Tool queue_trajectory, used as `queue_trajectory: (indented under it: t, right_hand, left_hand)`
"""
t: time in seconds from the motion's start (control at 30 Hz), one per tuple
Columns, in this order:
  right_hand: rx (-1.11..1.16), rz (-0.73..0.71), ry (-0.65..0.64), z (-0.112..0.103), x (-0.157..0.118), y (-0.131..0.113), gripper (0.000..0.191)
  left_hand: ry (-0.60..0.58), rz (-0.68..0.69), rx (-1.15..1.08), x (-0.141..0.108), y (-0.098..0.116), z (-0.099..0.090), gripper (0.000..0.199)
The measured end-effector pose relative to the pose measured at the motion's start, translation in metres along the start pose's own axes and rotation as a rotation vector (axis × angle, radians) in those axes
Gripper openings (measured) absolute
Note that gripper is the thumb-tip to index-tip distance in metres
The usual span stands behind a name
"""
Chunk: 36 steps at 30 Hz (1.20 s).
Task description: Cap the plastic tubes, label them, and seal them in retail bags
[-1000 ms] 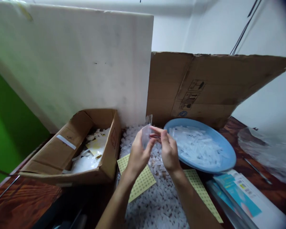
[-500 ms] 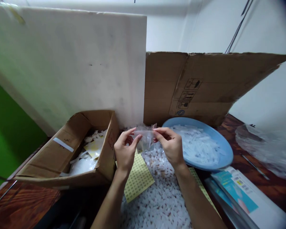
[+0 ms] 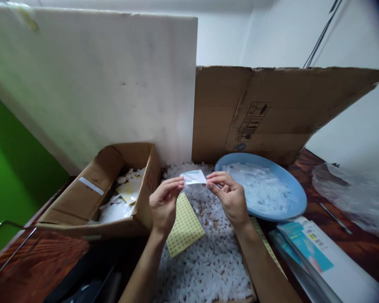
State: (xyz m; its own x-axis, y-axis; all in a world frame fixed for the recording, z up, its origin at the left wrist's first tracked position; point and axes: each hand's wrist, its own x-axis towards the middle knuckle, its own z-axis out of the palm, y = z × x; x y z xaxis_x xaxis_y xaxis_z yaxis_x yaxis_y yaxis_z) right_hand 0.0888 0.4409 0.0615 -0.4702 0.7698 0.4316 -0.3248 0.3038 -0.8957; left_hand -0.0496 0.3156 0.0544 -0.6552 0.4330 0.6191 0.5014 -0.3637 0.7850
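Both hands stretch a small clear plastic bag (image 3: 194, 177) between them, level above the middle of the table. A white, teal-printed piece shows in or through the plastic; its print is too small to read. My left hand (image 3: 164, 204) pinches one end, fingers closed. At the other end, my right hand (image 3: 230, 197) grips with thumb and fingertips. Below them is a heap of small whitish plastic pieces (image 3: 202, 269) with dark brown specks. A yellow sheet with rows of dots (image 3: 186, 229) lies on the heap, just beyond my left wrist.
An open cardboard box (image 3: 94, 229) with scraps stands left. On the right are a blue basin (image 3: 300, 200) of translucent strips, teal-and-white packages (image 3: 337, 269), a thin metal tool (image 3: 334, 217) and crumpled clear plastic (image 3: 350, 198). A white board (image 3: 113, 84) and cardboard panel (image 3: 221, 109) rise behind.
The bag, earlier see-through and hanging down between my hands, is now turned so a white, teal-printed face shows. My left fingers have shifted from an open curl to a flatter pinch.
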Motion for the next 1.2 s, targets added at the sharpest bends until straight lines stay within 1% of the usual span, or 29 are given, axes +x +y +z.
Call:
queue_trajectory:
  t: [0.07, 0.13, 0.17, 0.2, 0.23, 0.3, 0.37, 0.43, 0.47, 0.5, 0.57, 0.67, 0.8, 0.9, 1.0, 1.1, 1.2]
  right_hand:
    - [0.174, 0.235, 0.013, -0.004, -0.015, 0.006, 0.029]
    - [0.331, 0.492, -0.02, -0.009, -0.032, 0.012, 0.038]
    - [0.366, 0.585, -0.055, -0.012, -0.041, 0.015, 0.042]
    - [0.371, 0.639, -0.088, -0.015, -0.049, 0.019, 0.045]
    - [0.357, 0.661, -0.105, -0.018, -0.057, 0.022, 0.047]
    - [0.304, 0.651, -0.103, -0.024, -0.07, 0.03, 0.049]
    - [0.243, 0.619, -0.1, -0.029, -0.08, 0.039, 0.044]
    - [0.188, 0.597, -0.13, -0.033, -0.086, 0.048, 0.038]
    - [0.164, 0.588, -0.148, -0.035, -0.088, 0.052, 0.037]
    - [0.14, 0.581, -0.158, -0.036, -0.089, 0.055, 0.036]
    - [0.097, 0.574, -0.154, -0.039, -0.092, 0.06, 0.037]
    - [0.055, 0.566, -0.129, -0.041, -0.095, 0.066, 0.036]
    - [0.032, 0.559, -0.1, -0.041, -0.096, 0.073, 0.033]
    - [0.029, 0.579, -0.077, -0.041, -0.095, 0.077, 0.034]
    - [0.063, 0.552, -0.088, -0.044, -0.097, 0.075, 0.032]
    - [0.111, 0.523, -0.175, -0.052, -0.103, 0.071, 0.027]
    - [0.137, 0.549, -0.249, -0.058, -0.109, 0.067, 0.027]
  left_hand:
    - [-0.029, -0.008, 0.002, -0.016, -0.004, -0.006, 0.011]
    - [-0.114, 0.014, 0.028, -0.034, -0.009, -0.012, 0.008]
    - [-0.172, 0.033, 0.049, -0.043, -0.011, -0.016, 0.006]
    - [-0.232, 0.051, 0.071, -0.052, -0.014, -0.02, 0.007]
    - [-0.285, 0.066, 0.089, -0.061, -0.017, -0.024, 0.008]
    - [-0.372, 0.075, 0.109, -0.075, -0.022, -0.031, 0.011]
    - [-0.452, 0.05, 0.106, -0.085, -0.027, -0.037, 0.012]
    - [-0.517, -0.024, 0.091, -0.089, -0.031, -0.041, 0.011]
    - [-0.534, -0.083, 0.083, -0.09, -0.032, -0.042, 0.01]
    - [-0.533, -0.152, 0.071, -0.09, -0.032, -0.041, 0.008]
    - [-0.49, -0.306, 0.03, -0.09, -0.031, -0.039, 0.008]
    - [-0.428, -0.53, -0.056, -0.09, -0.029, -0.033, 0.014]
    - [-0.432, -0.765, -0.057, -0.092, -0.033, -0.027, 0.023]
    - [-0.415, -0.843, -0.046, -0.093, -0.039, -0.025, 0.029]
    - [-0.383, -0.86, -0.051, -0.094, -0.042, -0.024, 0.034]
    - [-0.358, -0.873, -0.062, -0.094, -0.044, -0.023, 0.037]
    - [-0.344, -0.893, -0.065, -0.095, -0.044, -0.021, 0.038]
